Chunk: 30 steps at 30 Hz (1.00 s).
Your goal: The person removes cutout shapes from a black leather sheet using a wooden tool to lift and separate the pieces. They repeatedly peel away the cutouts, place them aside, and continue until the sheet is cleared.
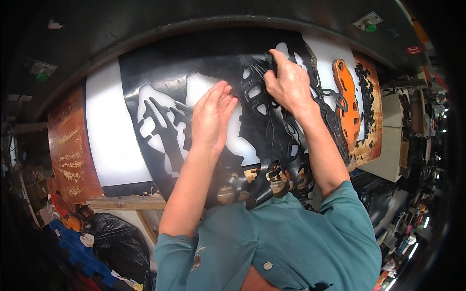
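Note:
A black, rubber-like sheet with many shaped cutouts lies over a white board, and its cut strips sag over the near edge. Over a large cutout, my left hand is open, its fingers stretched close together and slightly bent, holding nothing I can see. My right hand is on or just above the sheet's far right part, index finger stretched out and thumb apart from it. Its other fingers are partly hidden. Under that hand is a web of thin black strips.
Right of the sheet lies an orange, long shaped block with holes, like a cutting die. Black scraps lie beyond it. A dark machine beam with green buttons spans the far side. A black plastic bag sits lower left.

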Motion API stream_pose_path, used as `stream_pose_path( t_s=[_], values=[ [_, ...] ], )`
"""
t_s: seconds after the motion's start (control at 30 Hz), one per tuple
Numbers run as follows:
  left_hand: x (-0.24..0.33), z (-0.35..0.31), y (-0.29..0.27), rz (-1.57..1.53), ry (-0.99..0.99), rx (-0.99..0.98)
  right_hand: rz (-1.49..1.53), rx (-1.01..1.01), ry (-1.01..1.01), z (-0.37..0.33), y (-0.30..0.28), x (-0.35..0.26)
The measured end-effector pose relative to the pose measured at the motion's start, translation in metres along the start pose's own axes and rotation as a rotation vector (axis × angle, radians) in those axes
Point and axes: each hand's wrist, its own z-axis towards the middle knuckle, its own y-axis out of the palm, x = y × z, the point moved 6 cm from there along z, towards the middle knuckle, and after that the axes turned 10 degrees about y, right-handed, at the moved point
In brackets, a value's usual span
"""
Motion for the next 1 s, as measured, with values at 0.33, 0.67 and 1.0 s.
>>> stream_pose_path(
  t_s=[0.33,0.67,1.0],
  values=[
    [-0.015,0.018,0.026,0.026,-0.018,-0.083,0.114,-0.052,0.030,0.027,0.003,-0.016],
    [-0.039,0.030,0.016,-0.044,0.026,-0.156,0.027,-0.155,0.064,0.026,0.027,-0.035],
    [-0.043,0.028,0.024,0.102,0.039,-0.263,0.077,-0.279,0.138,0.023,0.018,-0.026]
  ],
)
